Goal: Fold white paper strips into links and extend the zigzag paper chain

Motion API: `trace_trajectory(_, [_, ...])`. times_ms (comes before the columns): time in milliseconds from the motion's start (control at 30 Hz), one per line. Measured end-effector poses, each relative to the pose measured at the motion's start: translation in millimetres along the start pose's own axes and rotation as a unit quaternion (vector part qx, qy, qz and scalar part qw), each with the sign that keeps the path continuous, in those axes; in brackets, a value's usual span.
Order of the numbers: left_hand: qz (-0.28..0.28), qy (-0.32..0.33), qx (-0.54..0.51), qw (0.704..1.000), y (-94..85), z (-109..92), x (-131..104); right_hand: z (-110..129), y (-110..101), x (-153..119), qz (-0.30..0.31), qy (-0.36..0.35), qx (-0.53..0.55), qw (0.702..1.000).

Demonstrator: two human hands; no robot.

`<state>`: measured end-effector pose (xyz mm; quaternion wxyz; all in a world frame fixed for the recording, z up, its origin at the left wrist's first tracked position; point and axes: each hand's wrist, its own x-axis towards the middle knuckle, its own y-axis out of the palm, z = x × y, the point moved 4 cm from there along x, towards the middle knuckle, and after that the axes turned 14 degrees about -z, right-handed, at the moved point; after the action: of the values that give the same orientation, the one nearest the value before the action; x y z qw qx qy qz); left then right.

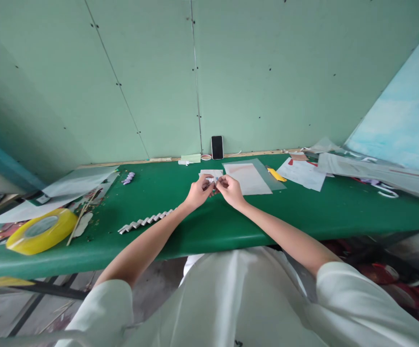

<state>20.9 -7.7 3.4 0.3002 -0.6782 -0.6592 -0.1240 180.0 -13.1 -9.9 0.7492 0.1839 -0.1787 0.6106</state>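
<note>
A small pale piece of folded paper (pixel 212 180) is pinched between the fingertips of the left hand (pixel 198 193) and the right hand (pixel 231 192), which are brought close together above the middle of the worktop (pixel 289 224). Its finer folds are partly hidden by the fingers.

On the white papers (pixel 302 175) to the right of the fingers, red marks are seen, but whether they form writing cannot be told. The black screen of the phone (pixel 217 147), propped upright against the green wall (pixel 159 82) beyond the fingers, is faced toward the camera.

The near edge of the worktop is rounded and lies between the fingers and the wearer's shirt (pixel 231 299); the far edge is bordered by a wooden strip (pixel 161 159). Broad green surface is shown nearer than the fingers and out to their right, in front of the white sheet (pixel 249 179). That sheet is laid partly over a translucent sheet (pixel 264 169), by whose right side a yellow cutter (pixel 276 174) is placed. To the left of the fingers, room is bounded by a zigzag paper strip (pixel 145 222), partly covered by the left forearm, a purple folded piece (pixel 128 178) and, farther left, a yellow tape roll (pixel 64 225).
</note>
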Motion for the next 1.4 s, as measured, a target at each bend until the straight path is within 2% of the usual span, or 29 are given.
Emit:
trace_trajectory(133, [0.002, 0.011, 0.028, 1.0, 0.1, 0, 0, -2, 0, 0, -0.003, 0.006, 0.013, 1.0])
trace_trajectory(400, [0.007, 0.022, 0.044, 0.999, 1.9, 13, 1, -13, 1, 2, -0.006, 0.012, 0.02, 1.0])
trace_trajectory(867, [0.021, 0.033, 0.085, 0.996, 0.7, 11, 0, -12, 3, -1, -0.018, -0.023, -0.008, 1.0])
trace_trajectory(1000, [0.002, -0.002, 0.034, 0.999, -0.7, 9, 2, 0, 2, -2, 0.004, -0.039, 0.004, 0.999])
trace_trajectory(1133, [-0.011, -0.026, -0.008, 1.0, -2.9, 5, 4, 6, -1, 0, 0.045, -0.086, -0.01, 0.995])
trace_trajectory(1400, [-0.005, -0.025, -0.026, 0.999, -5.0, 6, 6, -17, -8, 9, 0.055, -0.108, -0.018, 0.992])
